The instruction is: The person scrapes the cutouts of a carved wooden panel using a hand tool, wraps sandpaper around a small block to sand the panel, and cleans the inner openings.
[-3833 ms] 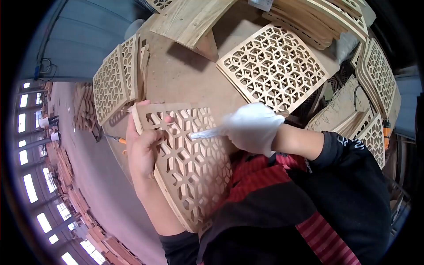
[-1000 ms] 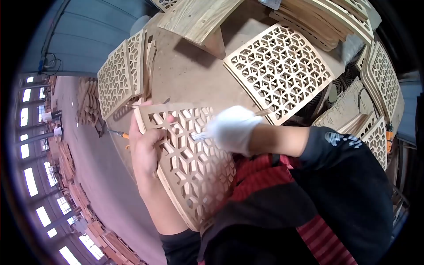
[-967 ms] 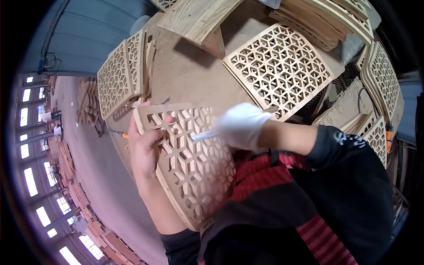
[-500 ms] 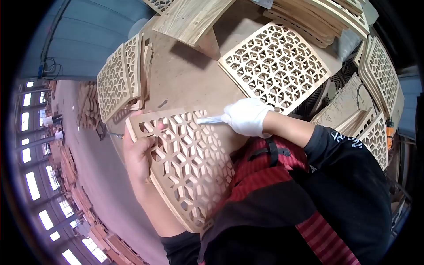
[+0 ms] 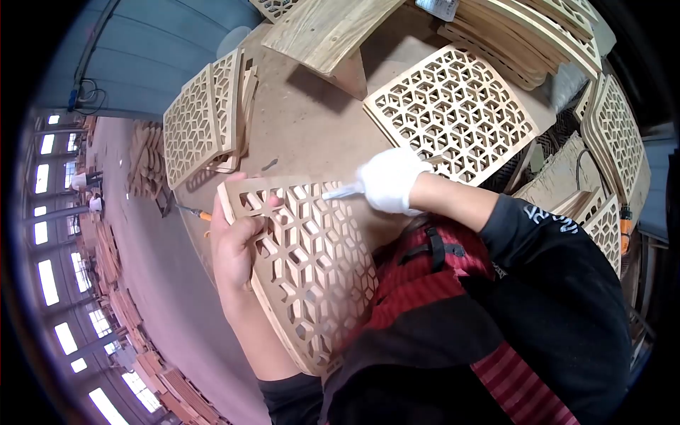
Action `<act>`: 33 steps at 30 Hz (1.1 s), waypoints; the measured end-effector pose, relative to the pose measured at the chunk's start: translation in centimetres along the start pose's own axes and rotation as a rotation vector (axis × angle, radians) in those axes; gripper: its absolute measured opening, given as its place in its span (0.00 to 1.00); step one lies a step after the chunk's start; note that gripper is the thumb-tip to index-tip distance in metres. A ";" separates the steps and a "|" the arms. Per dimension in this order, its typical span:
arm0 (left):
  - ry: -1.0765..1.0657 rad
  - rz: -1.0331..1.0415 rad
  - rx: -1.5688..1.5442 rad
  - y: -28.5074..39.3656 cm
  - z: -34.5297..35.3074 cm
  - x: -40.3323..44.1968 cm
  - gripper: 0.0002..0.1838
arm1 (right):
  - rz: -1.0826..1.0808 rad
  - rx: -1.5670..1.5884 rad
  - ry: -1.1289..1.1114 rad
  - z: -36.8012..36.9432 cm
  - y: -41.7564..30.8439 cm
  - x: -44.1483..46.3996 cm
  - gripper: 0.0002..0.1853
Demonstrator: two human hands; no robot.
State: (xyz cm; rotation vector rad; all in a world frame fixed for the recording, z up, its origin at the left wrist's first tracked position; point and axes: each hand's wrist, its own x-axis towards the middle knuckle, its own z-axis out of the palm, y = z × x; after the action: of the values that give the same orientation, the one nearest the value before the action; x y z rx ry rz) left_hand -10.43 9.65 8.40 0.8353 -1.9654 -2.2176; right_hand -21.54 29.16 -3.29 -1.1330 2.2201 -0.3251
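A pale wooden lattice panel (image 5: 312, 262) leans upright against my body, tilted. My left hand (image 5: 237, 244) is bare and closed on its left edge, with the thumb on the front face and a fingertip showing through an opening. My right hand (image 5: 391, 180) wears a white glove and is closed around a thin whitish tool (image 5: 342, 190). The tool's tip lies at the upper part of the lattice; what kind of tool it is cannot be made out.
Another lattice panel (image 5: 453, 113) lies on the work table (image 5: 304, 127) beyond my right hand. Lattice panels (image 5: 202, 120) stand at the left, near an orange-handled tool (image 5: 205, 215). A wooden board (image 5: 329, 32) is at the back, stacked panels (image 5: 616, 134) at the right. Distant people stand at far left.
Compared with one second ago, my right hand and the tool are higher on the panel. The view has shifted slightly. My left hand keeps its hold on the panel's edge.
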 end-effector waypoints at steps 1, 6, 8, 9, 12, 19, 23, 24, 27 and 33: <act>-0.019 0.009 -0.004 0.1 0.2 0.2 0.37 | -0.009 0.008 -0.012 0.8 -0.4 1.1 0.16; 0.025 -0.006 0.129 0.7 1.5 0.5 0.35 | -0.023 0.130 0.120 2.8 -4.0 6.1 0.16; 0.119 -0.036 0.114 1.1 1.2 0.3 0.35 | -0.008 0.132 -0.002 2.0 -3.8 5.9 0.14; 0.053 -0.026 0.143 0.6 0.1 0.6 0.35 | -0.009 0.128 0.009 1.5 -3.3 5.3 0.13; 0.024 -0.026 0.149 0.5 -0.5 0.7 0.35 | 0.019 0.041 0.069 0.9 -1.6 4.2 0.12; 0.076 -0.004 0.189 1.0 1.3 1.1 0.34 | -0.047 0.045 0.033 0.6 -3.7 5.0 0.12; 0.036 -0.019 0.132 0.9 0.7 0.9 0.34 | 0.067 0.076 0.036 0.8 -0.9 3.6 0.12; 0.035 -0.025 0.136 0.9 0.8 1.0 0.35 | 0.048 0.041 0.004 0.8 -0.9 3.8 0.12; 0.030 -0.041 0.170 1.2 1.7 1.3 0.35 | 0.005 0.095 0.039 1.4 -2.7 5.5 0.13; 0.108 -0.031 0.142 0.9 1.2 1.0 0.36 | -0.011 0.047 0.003 1.3 -1.1 4.2 0.12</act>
State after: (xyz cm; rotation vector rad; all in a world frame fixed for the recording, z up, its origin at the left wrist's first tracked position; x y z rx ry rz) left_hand -12.09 10.16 8.94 0.9862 -2.0911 -2.0205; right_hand -21.83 25.22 -5.50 -1.1205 2.1984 -0.3824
